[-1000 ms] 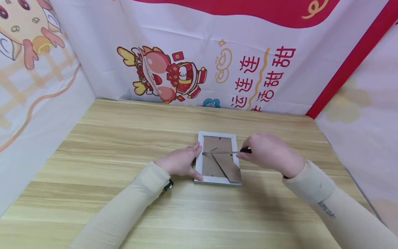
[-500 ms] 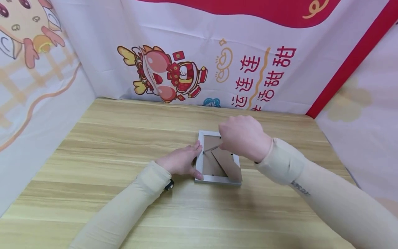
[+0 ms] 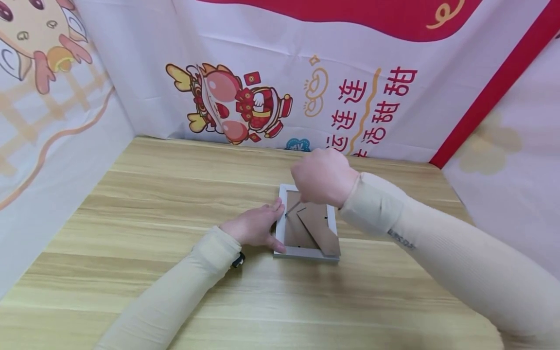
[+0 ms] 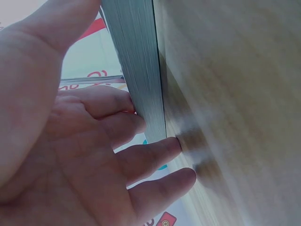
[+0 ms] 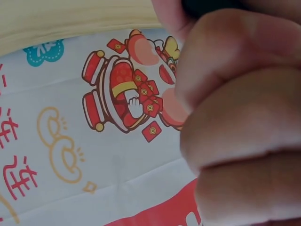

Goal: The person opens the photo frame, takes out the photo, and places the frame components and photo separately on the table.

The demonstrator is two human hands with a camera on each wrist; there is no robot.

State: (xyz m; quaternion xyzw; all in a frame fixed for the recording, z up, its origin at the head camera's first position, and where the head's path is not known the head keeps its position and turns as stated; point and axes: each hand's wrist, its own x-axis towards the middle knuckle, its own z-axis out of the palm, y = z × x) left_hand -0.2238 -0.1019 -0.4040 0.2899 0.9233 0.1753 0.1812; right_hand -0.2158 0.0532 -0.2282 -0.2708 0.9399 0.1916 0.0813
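A silver-white picture frame (image 3: 302,253) lies face down on the table, its brown backing board (image 3: 299,236) and slanting stand flap (image 3: 321,231) upward. My left hand (image 3: 253,226) touches the frame's left side, thumb at the near corner; in the left wrist view its extended fingers (image 4: 155,157) meet the frame's side edge. Above the far part of the frame, my right hand (image 3: 325,177) grips what looks like a screwdriver. Its thin metal shaft (image 3: 293,208) slants down to the frame's left inner edge. Only a bit of the black handle (image 5: 211,5) shows in the right wrist view.
Small dark tabs (image 3: 325,217) sit around the backing's edge. The wood-grain table (image 3: 175,194) ends at a printed cloth wall (image 3: 262,39) behind. More cloth hangs at the left and right sides.
My right hand has swung left and up, from beside the frame to above its far part, tilting the screwdriver more steeply. Its tip stays near the left inner edge; my left hand keeps still.
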